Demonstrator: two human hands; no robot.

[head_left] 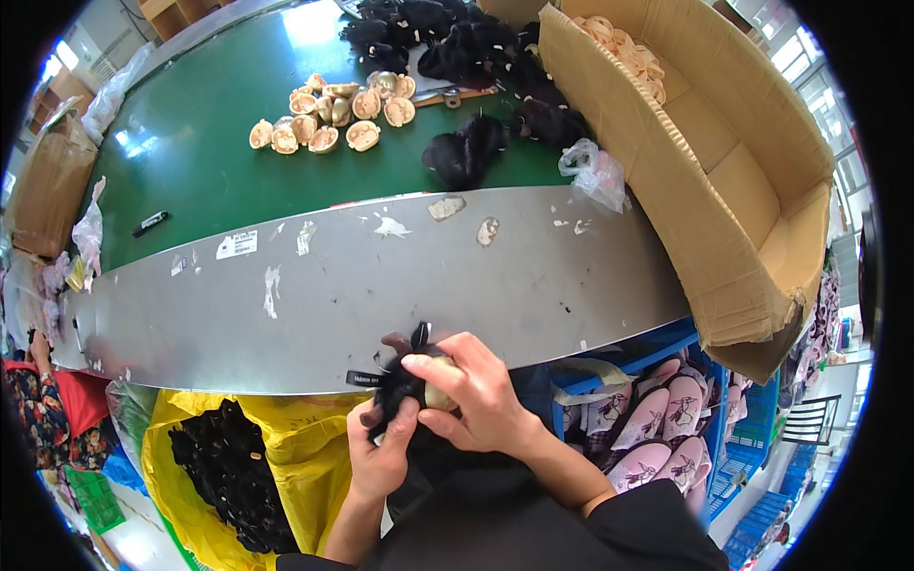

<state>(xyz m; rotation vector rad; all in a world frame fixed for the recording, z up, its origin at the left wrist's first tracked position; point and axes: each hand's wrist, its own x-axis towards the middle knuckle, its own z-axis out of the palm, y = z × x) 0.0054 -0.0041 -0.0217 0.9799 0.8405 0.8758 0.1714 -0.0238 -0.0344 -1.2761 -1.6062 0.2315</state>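
My left hand (pixel 381 452) and my right hand (pixel 471 390) together grip a small doll head with a black wig (pixel 405 376) at the near edge of the grey metal ledge (pixel 381 285). The right hand's fingers wrap over the pale head; the left hand pinches the dark hair from below. On the green belt (pixel 209 143) farther off lie several bare tan doll heads (pixel 328 119) and loose black wigs (pixel 466 147).
A large open cardboard box (pixel 724 171) stands at the right, with tan doll heads inside at its far end. A yellow bag of black wigs (pixel 228 466) sits at lower left. A blue crate of pink slippers (pixel 657 419) is at lower right. A crumpled plastic bag (pixel 595 171) lies by the box.
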